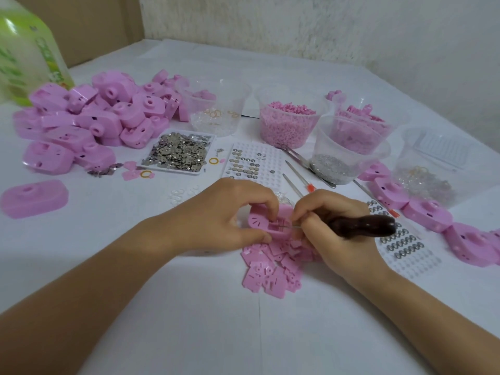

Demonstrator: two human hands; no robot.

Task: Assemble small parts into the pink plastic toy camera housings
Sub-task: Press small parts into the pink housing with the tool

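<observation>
My left hand (224,212) grips a pink camera housing (261,221) at the table's middle, thumb below it and fingers curled over its top. My right hand (332,226) holds a tool with a dark brown wooden handle (365,224). Its thin metal tip points left into the housing's open square recess. A heap of small flat pink plates (270,266) lies just under both hands.
A big pile of pink housings (89,123) fills the far left, one lone housing (33,198) nearer. A tray of metal bits (178,151), white grid trays (249,161), clear tubs (289,123) of parts, loose tools (297,177) and more housings (427,212) on the right.
</observation>
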